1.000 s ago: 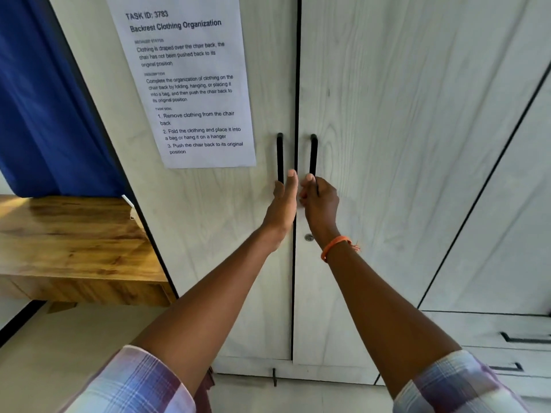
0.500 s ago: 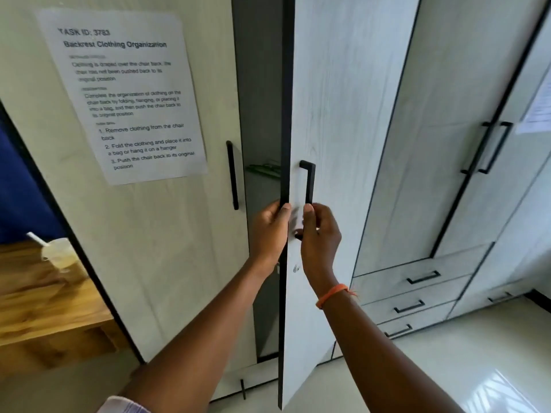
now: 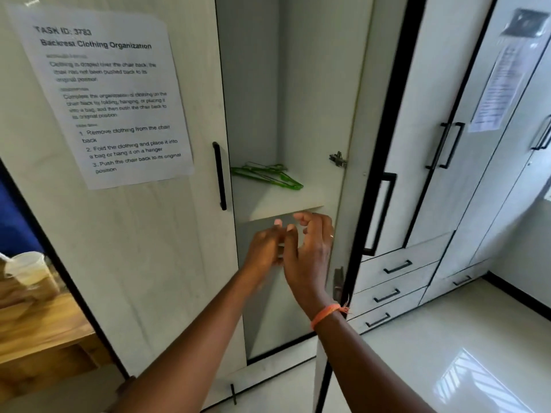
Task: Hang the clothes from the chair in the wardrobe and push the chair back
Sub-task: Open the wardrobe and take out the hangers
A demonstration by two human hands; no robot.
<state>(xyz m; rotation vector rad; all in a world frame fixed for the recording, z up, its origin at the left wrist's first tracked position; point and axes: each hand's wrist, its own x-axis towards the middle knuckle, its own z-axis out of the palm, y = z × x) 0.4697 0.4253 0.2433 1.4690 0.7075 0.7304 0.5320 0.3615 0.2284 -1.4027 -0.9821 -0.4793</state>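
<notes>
My right hand (image 3: 310, 251) and left hand (image 3: 265, 248) hang side by side in front of the open half of the wardrobe (image 3: 298, 84), just under the front edge of the shelf (image 3: 277, 204). The fingers of both are loosely spread and a little curled, blurred with motion, and neither has hold of anything. The green hangers (image 3: 268, 175) lie flat on the shelf, above my fingertips and farther into the cupboard, their long side running from back left to front right, so the near end sits closer to my right hand; I judge that hand is the one to reach up and in. The clothes and the chair are out of view. Half a second ago both hands were at the right door (image 3: 357, 144) by its handle (image 3: 381, 213); now that door stands swung wide and my hands have let go.
</notes>
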